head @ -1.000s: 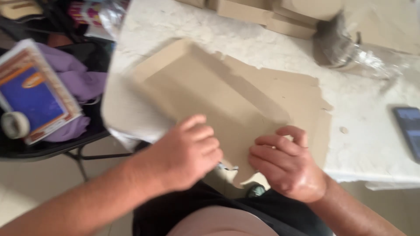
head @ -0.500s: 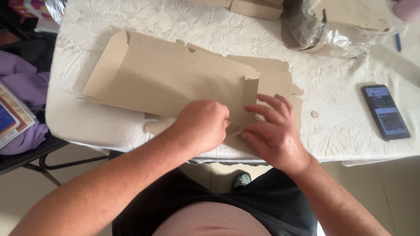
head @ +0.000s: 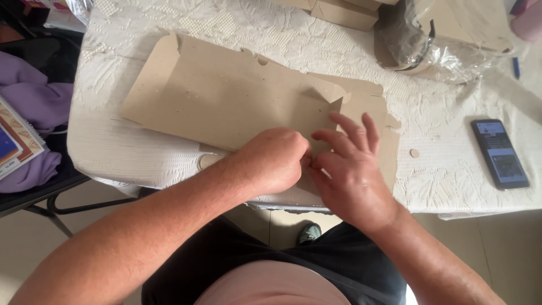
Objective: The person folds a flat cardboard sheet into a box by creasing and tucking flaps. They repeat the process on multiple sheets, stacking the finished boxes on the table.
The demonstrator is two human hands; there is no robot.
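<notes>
cardboard sheet (head: pixel 226 101) under both hands

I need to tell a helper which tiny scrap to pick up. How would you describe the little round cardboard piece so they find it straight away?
Start at the white lace tablecloth, then look between the big flat cardboard sheet under the person's right hand and the dark smartphone. The small cardboard disc lies alone there, the only loose round brown piece on the bare cloth.
</notes>
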